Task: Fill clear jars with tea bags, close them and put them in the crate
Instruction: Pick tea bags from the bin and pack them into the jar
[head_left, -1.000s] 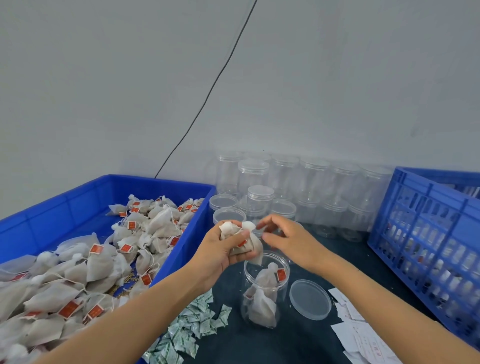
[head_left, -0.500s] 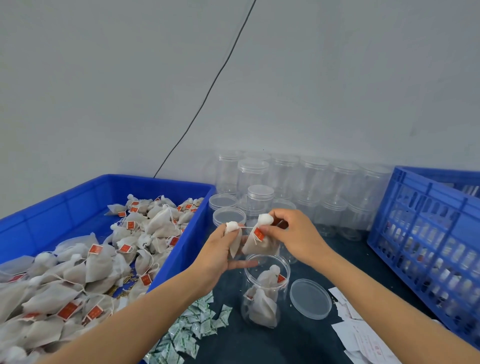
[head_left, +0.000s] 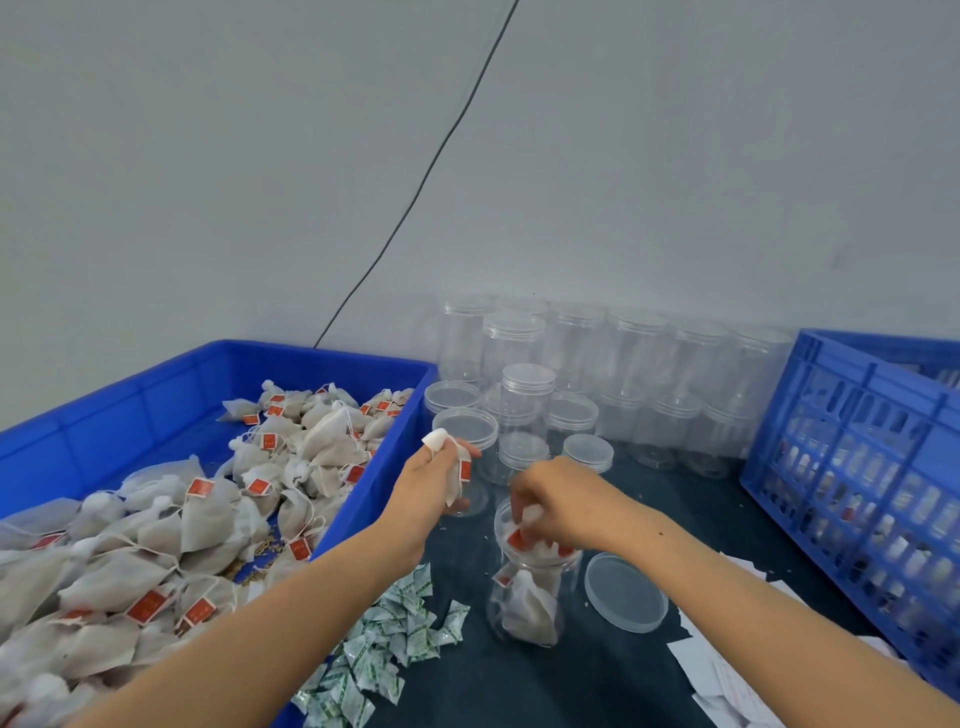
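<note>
At the far left a blue plastic bin was seen against the wall, heaped with mesh tea bags bearing red tags; just in front of its near right corner a scatter of small green-and-white sachets was spread on the dark tabletop; above these the left hand was held raised beside the bin's right wall, its fingers curled round a single tea bag, whose knotted white top stuck up above the fingers while the pouch and red tag hung down; to its right an open clear jar was stood upright on the table, partly filled with tea bags; the right hand was bent down over the jar's mouth, its fingertips pinching a second tea bag at the rim, half inside the opening; a loose clear lid was laid flat just right of the jar, not touching it; behind, lidded empty jars were stacked in rows along the wall; white paper slips were strewn near the right forearm; at the far right a blue slatted crate was stood, through whose slots filled jars could be made out.
</note>
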